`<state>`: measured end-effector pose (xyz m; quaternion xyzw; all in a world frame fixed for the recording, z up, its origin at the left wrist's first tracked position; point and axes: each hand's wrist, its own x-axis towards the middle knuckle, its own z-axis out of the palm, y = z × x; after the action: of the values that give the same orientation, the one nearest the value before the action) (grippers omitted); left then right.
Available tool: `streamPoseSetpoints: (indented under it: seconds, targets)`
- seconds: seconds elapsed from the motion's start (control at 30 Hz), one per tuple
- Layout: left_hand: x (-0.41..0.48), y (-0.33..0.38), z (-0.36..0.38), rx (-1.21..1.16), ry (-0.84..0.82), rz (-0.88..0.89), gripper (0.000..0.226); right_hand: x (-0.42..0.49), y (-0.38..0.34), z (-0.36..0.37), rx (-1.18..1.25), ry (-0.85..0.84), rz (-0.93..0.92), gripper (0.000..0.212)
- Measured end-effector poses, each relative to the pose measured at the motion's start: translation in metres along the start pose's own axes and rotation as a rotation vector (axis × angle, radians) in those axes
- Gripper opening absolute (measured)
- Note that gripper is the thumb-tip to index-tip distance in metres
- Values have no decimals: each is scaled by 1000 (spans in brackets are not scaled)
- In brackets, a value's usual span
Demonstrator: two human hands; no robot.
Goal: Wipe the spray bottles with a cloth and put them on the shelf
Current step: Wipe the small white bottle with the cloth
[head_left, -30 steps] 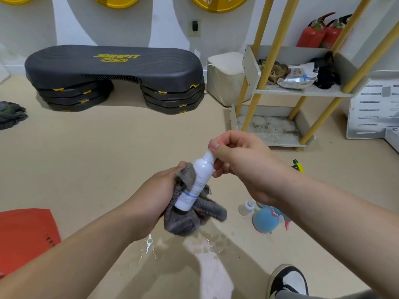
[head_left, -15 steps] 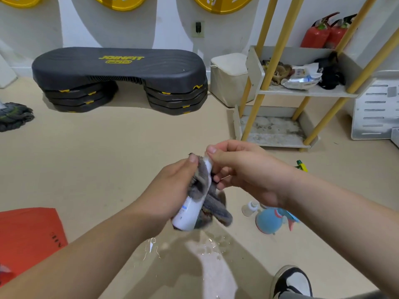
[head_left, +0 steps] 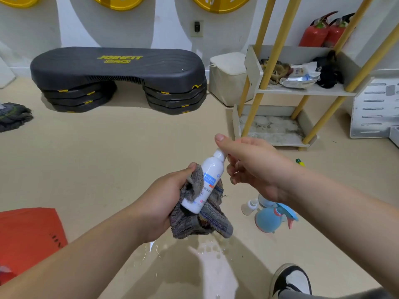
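Cloth (head_left: 203, 223) slid back down the white spray bottle (head_left: 210, 180): left grip (head_left: 164, 197) clamps it round the base, right grip (head_left: 254, 167) pinches the top. Still wiping; shelf (head_left: 302, 91) pending.

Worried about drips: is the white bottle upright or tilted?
Tilted: the bottle leans, its top up-right, pinched by the right hand, and its base lower-left in the cloth that the left hand grips.
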<state>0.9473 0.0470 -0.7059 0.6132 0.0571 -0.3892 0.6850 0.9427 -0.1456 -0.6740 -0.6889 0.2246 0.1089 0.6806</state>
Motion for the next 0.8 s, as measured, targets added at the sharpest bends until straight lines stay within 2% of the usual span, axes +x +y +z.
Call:
streamPoseSetpoints:
  seconds: [0.07,0.17,0.3,0.37,0.43,0.5,0.57,0.63,0.7,0.8]
  targets:
    - [1,0,1,-44,-6,3,53,0,-1,-2,53,-84,1,27]
    - [1,2,1,-105,-19,6,53,1,-2,-5,105,-139,-24,1]
    - [0,3,1,-115,-58,-19,53,0,-1,-4,92,-173,-55,16]
    - [-1,4,0,-92,-71,7,53,-1,-1,-3,46,-173,-90,14]
    - [-2,5,3,65,2,113,53,-3,-1,-1,16,-150,-113,9]
    - [-3,3,8,327,133,299,41,-6,2,6,8,-133,-111,21]
    - [-3,-3,12,570,185,503,31,-8,6,14,-38,-123,-118,30]
    - [-3,-8,9,696,211,578,27,-8,8,19,-96,-98,-120,34]
    - [-3,-4,6,615,168,519,33,-7,6,19,-102,-102,-90,34]
    - [2,7,-4,315,124,264,46,-5,4,15,-37,-212,-17,21]
